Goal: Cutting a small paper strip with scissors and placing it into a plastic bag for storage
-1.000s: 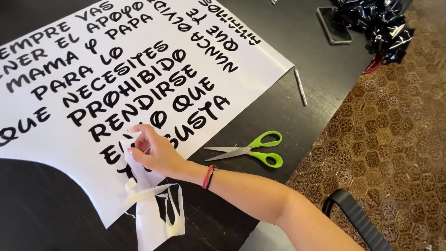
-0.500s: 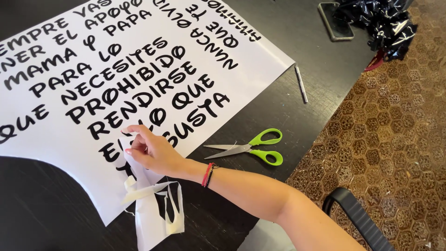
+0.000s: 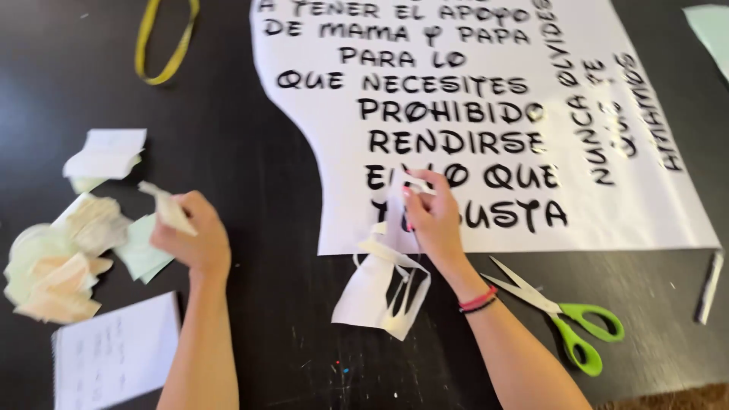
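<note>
Peeling position: the right hand (image 3: pixel 431 216) pinches a thin white strip (image 3: pixel 416 184) over the black lettering of the white sheet (image 3: pixel 456 114) on the dark table (image 3: pixel 250 152). The left hand (image 3: pixel 194 239) grips a crumpled paper scrap (image 3: pixel 168 206), apparently backing, beside a scrap pile (image 3: pixel 61 258). Green-handled scissors (image 3: pixel 566 315) lie near the right wrist.
</note>
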